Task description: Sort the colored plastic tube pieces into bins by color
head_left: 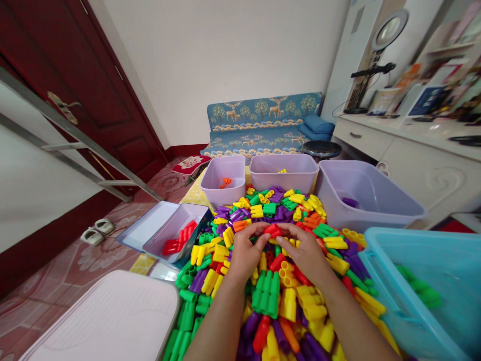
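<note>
My left hand (245, 253) and my right hand (306, 253) meet above the middle of a wide pile of plastic tube-shaped pieces. Between the fingertips of both hands is a red plastic tube piece (273, 230), partly covered by the fingers. Under my wrists the pile mixes colours: a green joined-tube piece (266, 293) lies nearest the left wrist, with a yellow piece (288, 304) beside it. Purple, orange and more red pieces lie among them, many overlapping.
Lilac bins hold orange pieces (226, 183), yellow pieces (282, 171) and a purple piece (350, 202). A turquoise bin (406, 245) holds green pieces. At left, a box holds red pieces (181, 237), near a pale lid (108, 321). Behind stands a blue patterned sofa (259, 135).
</note>
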A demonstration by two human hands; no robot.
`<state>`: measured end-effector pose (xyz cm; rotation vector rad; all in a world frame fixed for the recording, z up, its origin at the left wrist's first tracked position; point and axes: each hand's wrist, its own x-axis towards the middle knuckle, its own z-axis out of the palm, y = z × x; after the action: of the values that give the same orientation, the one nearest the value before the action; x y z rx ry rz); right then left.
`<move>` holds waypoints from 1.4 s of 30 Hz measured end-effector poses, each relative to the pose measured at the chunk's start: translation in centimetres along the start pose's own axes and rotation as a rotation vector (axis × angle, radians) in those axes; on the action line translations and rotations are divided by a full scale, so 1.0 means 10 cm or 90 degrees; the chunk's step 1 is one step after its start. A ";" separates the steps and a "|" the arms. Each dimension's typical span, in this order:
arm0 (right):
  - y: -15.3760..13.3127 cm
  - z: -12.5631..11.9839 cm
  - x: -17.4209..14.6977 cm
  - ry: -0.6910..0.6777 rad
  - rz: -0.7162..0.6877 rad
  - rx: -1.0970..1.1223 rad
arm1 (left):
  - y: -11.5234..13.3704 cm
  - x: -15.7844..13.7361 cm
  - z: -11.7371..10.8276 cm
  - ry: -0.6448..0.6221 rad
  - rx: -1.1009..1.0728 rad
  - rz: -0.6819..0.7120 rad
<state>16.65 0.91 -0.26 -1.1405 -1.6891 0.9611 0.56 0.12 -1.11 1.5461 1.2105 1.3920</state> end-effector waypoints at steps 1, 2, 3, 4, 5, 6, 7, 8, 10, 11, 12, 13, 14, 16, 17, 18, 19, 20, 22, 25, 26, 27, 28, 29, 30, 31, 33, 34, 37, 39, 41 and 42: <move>0.00 0.00 0.00 0.000 0.004 0.016 | 0.00 0.00 0.00 0.000 -0.013 -0.002; 0.01 0.00 0.00 0.000 0.005 0.025 | 0.01 0.00 0.00 0.000 -0.021 -0.001; 0.01 0.00 0.00 0.000 0.005 0.029 | 0.01 0.00 0.00 0.000 -0.026 -0.001; 0.01 0.01 0.00 -0.001 0.006 0.031 | 0.02 -0.01 0.00 0.000 -0.029 0.000; 0.00 0.01 0.00 -0.001 0.008 0.031 | 0.03 -0.01 0.00 -0.001 -0.032 0.000; 0.00 0.01 0.00 0.001 0.010 0.029 | 0.04 -0.01 -0.01 -0.002 -0.032 0.001; 0.00 0.01 -0.01 0.004 0.014 0.028 | 0.04 -0.01 -0.01 -0.004 -0.032 0.000; -0.01 0.01 -0.01 0.007 0.016 0.026 | 0.05 -0.01 -0.01 -0.006 -0.032 -0.001; -0.02 0.01 -0.01 0.015 0.020 0.023 | 0.06 -0.01 -0.01 -0.007 -0.027 0.000; -0.02 0.01 -0.01 0.019 0.022 0.022 | 0.06 -0.01 -0.01 -0.006 -0.024 0.002; -0.03 0.00 -0.02 0.022 0.022 0.024 | 0.06 -0.01 -0.01 -0.003 -0.021 0.005; -0.03 0.00 -0.02 0.025 0.022 0.027 | 0.06 -0.02 -0.01 0.000 -0.018 0.009; -0.04 0.00 -0.02 0.028 0.019 0.032 | 0.06 -0.02 -0.01 0.004 -0.014 0.014; -0.05 0.00 -0.02 0.028 0.012 0.044 | 0.07 -0.02 0.00 0.006 -0.009 0.024; -0.05 -0.01 -0.02 0.025 0.009 0.051 | 0.07 -0.02 0.00 0.005 -0.006 0.029; -0.06 -0.01 -0.03 0.024 0.008 0.054 | 0.07 -0.03 0.00 0.004 -0.003 0.033; -0.06 -0.01 -0.03 0.022 0.008 0.056 | 0.08 -0.03 0.00 0.003 0.000 0.037; -0.07 -0.01 -0.03 0.023 0.010 0.058 | 0.08 -0.03 0.01 0.001 0.004 0.040; -0.07 -0.01 -0.04 0.032 0.016 0.058 | 0.09 -0.03 0.01 -0.001 0.007 0.043; -0.06 -0.01 -0.04 0.073 0.018 0.059 | 0.09 -0.03 0.00 -0.007 -0.003 0.041; -0.06 -0.01 -0.04 0.090 0.017 0.065 | 0.09 -0.03 0.00 -0.008 -0.008 0.038; -0.05 -0.01 -0.04 0.105 0.017 0.080 | 0.09 -0.03 0.01 -0.007 -0.010 0.037; -0.05 -0.02 -0.04 0.118 0.019 0.106 | 0.09 -0.03 0.01 -0.006 -0.005 0.036; -0.05 -0.02 -0.04 0.132 0.024 0.138 | 0.09 -0.04 0.01 -0.004 0.003 0.036; -0.05 -0.02 -0.03 0.148 0.030 0.169 | 0.09 -0.04 0.01 -0.001 0.012 0.036; -0.05 -0.03 -0.03 0.162 0.035 0.196 | 0.09 -0.04 0.01 0.001 0.021 0.036; -0.06 -0.03 -0.03 0.185 0.042 0.223 | 0.09 -0.04 0.00 0.004 0.030 0.032; -0.07 -0.04 -0.03 0.187 0.043 0.225 | 0.09 -0.04 0.00 0.006 0.030 0.029; -0.08 -0.03 -0.04 0.158 0.047 0.226 | 0.09 -0.05 0.00 0.007 0.033 0.026; -0.08 -0.03 -0.04 0.146 0.048 0.227 | 0.08 -0.05 0.00 0.003 0.030 0.027; -0.07 -0.03 -0.04 0.147 0.047 0.228 | 0.09 -0.06 0.00 0.001 0.018 0.023; -0.06 -0.03 -0.03 0.147 0.045 0.225 | 0.09 -0.06 0.00 0.002 0.010 0.020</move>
<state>16.82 0.44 0.34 -1.0342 -1.2440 1.0770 0.72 -0.69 -0.44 1.5801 1.2058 1.4083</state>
